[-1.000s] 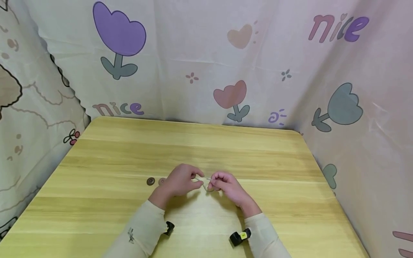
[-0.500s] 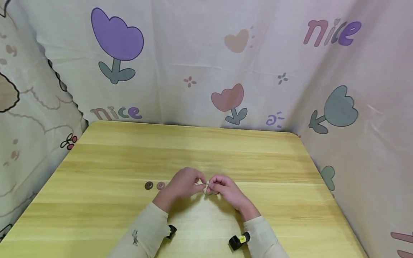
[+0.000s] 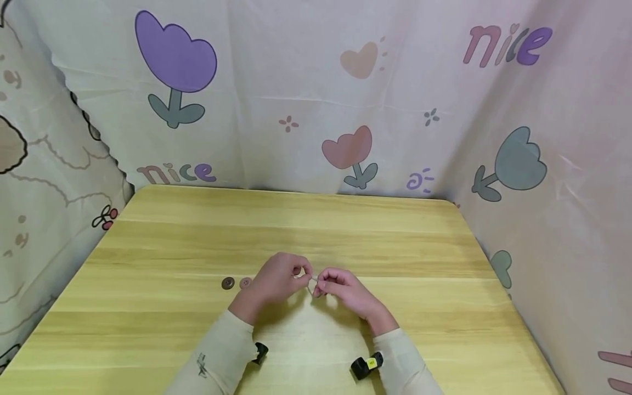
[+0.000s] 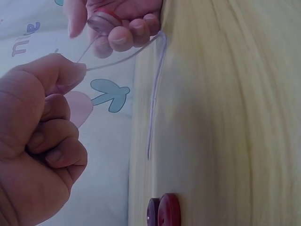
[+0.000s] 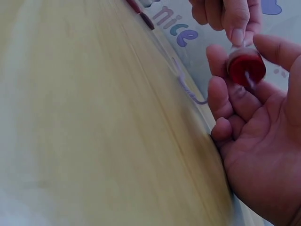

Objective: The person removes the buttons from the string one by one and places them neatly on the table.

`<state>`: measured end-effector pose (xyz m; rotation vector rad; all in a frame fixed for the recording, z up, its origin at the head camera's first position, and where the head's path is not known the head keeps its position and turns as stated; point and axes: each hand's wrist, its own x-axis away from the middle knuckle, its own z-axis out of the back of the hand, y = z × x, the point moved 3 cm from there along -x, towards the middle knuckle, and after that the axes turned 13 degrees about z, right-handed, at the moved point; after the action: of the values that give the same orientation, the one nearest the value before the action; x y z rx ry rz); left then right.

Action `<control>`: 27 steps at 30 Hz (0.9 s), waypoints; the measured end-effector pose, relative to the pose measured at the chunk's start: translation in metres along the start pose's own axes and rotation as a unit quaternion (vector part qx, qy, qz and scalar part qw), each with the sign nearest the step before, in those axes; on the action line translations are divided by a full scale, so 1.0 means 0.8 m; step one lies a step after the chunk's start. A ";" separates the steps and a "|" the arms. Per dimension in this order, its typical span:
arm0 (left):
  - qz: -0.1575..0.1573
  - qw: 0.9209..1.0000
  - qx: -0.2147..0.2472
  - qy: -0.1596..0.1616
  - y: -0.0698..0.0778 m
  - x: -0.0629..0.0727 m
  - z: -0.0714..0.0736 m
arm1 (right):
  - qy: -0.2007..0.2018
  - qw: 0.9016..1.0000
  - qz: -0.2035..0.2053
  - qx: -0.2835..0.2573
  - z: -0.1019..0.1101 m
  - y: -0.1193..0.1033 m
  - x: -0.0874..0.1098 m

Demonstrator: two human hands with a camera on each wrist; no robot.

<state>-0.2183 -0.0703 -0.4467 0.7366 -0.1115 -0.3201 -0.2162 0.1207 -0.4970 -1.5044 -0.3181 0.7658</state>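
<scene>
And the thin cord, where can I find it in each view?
Head: the cord is below centre.
Left wrist: the cord crosses the upper middle, then hangs.
Right wrist: the cord is above and right of centre.
Shared landmark: the left hand, pinching the cord.

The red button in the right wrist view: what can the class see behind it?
Behind the red button, the edge of a paler disc shows, then the left hand pinching string. The rest of the disc is covered.

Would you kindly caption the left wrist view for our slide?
Left hand pinches a string running to a red button in the right hand; two buttons lie nearby.
</scene>
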 end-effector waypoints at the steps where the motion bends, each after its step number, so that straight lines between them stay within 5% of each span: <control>1: -0.001 1.000 0.004 0.001 0.000 0.000 0.001 | -0.004 1.000 0.002 -0.005 0.001 0.000 0.000; 14: 0.006 1.000 0.024 -0.005 0.001 0.004 0.003 | -0.071 0.997 0.039 -0.012 0.001 0.004 0.001; 27: 0.007 1.000 0.017 -0.018 -0.001 0.008 0.001 | -0.025 0.999 0.000 0.029 -0.003 -0.015 0.001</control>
<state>-0.2125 -0.0731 -0.4469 0.7643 -0.1556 -0.3191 -0.2113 0.1208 -0.4856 -1.4319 -0.3301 0.8083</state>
